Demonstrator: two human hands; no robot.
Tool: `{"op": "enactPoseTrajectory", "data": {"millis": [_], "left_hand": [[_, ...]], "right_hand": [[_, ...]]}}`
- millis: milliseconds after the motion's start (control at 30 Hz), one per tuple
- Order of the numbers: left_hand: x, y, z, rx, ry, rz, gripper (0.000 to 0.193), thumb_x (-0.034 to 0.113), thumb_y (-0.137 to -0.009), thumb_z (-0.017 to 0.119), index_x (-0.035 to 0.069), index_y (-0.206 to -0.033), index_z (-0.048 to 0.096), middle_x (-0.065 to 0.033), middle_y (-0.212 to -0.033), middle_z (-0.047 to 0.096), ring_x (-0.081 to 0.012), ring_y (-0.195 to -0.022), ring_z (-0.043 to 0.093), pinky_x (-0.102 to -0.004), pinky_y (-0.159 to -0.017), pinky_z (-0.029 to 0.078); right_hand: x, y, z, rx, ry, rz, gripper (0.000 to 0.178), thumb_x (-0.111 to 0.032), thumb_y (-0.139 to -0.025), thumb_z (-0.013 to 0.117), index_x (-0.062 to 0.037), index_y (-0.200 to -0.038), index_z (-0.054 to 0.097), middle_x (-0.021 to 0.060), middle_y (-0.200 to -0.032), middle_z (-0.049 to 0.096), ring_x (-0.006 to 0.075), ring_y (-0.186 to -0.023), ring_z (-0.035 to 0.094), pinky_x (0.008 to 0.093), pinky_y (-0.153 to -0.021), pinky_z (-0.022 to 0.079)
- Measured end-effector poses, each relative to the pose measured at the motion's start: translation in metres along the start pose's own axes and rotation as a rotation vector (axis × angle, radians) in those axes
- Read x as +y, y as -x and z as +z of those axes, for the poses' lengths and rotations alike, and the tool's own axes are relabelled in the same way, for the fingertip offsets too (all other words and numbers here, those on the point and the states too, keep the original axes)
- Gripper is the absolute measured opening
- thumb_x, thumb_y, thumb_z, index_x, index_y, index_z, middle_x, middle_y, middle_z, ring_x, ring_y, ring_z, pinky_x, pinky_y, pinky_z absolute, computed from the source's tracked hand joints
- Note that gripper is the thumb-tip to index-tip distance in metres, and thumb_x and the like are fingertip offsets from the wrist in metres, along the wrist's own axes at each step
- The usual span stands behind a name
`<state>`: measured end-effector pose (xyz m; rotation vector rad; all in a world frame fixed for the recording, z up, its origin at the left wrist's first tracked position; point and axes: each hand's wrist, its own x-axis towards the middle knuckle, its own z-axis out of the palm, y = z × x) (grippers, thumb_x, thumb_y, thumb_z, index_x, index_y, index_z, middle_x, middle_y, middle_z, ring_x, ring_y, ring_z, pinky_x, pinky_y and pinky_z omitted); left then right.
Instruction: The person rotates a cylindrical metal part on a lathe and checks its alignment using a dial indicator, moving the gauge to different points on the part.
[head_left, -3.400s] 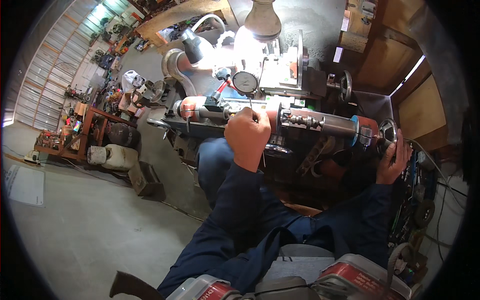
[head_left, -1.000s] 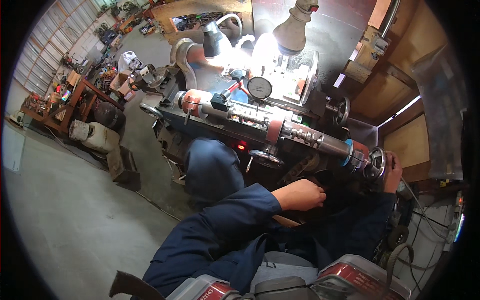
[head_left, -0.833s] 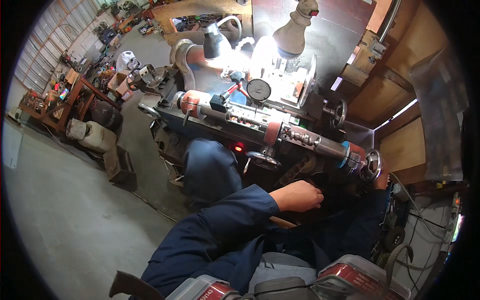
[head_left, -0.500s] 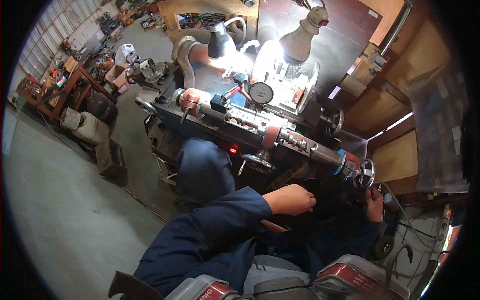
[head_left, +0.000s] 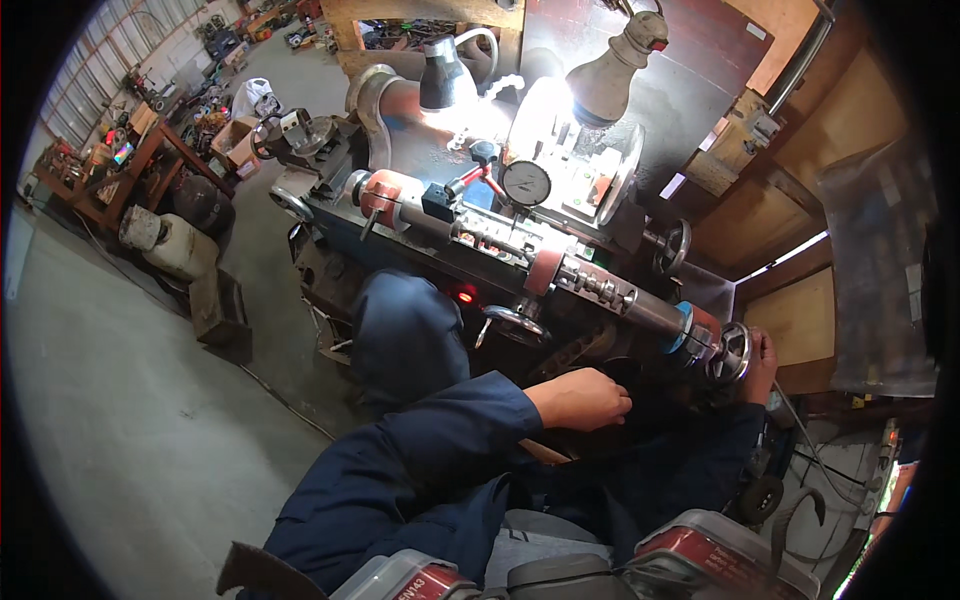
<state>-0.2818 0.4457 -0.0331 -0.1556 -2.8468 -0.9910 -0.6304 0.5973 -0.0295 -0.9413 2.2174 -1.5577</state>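
At the right end of a long machine, my right hand (head_left: pixel 762 362) is closed on the outer rim of a chrome handwheel (head_left: pixel 735 352). My left hand (head_left: pixel 585 398) rests in a loose fist low in front of me, apart from the machine, with nothing seen in it. A shaft with several lobes (head_left: pixel 600 288) lies along the machine's bed between the red-orange left fitting (head_left: pixel 381 197) and the blue-and-red right fitting (head_left: pixel 692 330). Above the shaft stands a round dial gauge (head_left: pixel 525 184) on a red and black holder.
Two lit lamps, a black one (head_left: pixel 446 82) and a beige one (head_left: pixel 612 75), hang over the bed. A second handwheel (head_left: pixel 516 324) juts out at the front, a third (head_left: pixel 670 247) behind. Gas cylinders (head_left: pixel 175 243) stand on the floor at left. Wooden panels (head_left: pixel 790 315) are at right.
My right hand has moved up and outward from below the end handwheel to its right rim. That wheel looks turned. My left hand has stayed where it was.
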Motion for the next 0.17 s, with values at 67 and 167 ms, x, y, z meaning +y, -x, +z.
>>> {"op": "enactPoseTrajectory", "data": {"millis": [67,167], "left_hand": [[0.000,0.000,0.000,0.006,-0.001,0.008,0.024,0.027,-0.091,0.061,0.003,-0.092,0.066,-0.0125,-0.093,0.068,-0.0331,-0.087,0.067,-0.0432,-0.075,0.054],[0.001,0.000,-0.001,-0.003,-0.007,-0.007,0.024,0.027,-0.091,0.061,0.003,-0.092,0.066,-0.0126,-0.093,0.068,-0.0332,-0.088,0.066,-0.0430,-0.076,0.054]], "right_hand": [[0.016,-0.006,0.007,-0.055,-0.162,-0.010,0.027,-0.028,-0.100,0.058,-0.0023,-0.103,0.065,-0.0001,-0.091,0.064,0.0095,-0.083,0.058,0.0263,-0.075,0.048],[0.034,-0.006,0.008,-0.114,0.224,-0.111,0.027,-0.029,-0.098,0.060,-0.0041,-0.106,0.066,0.0020,-0.094,0.067,0.0110,-0.087,0.060,0.0275,-0.078,0.049]]}}
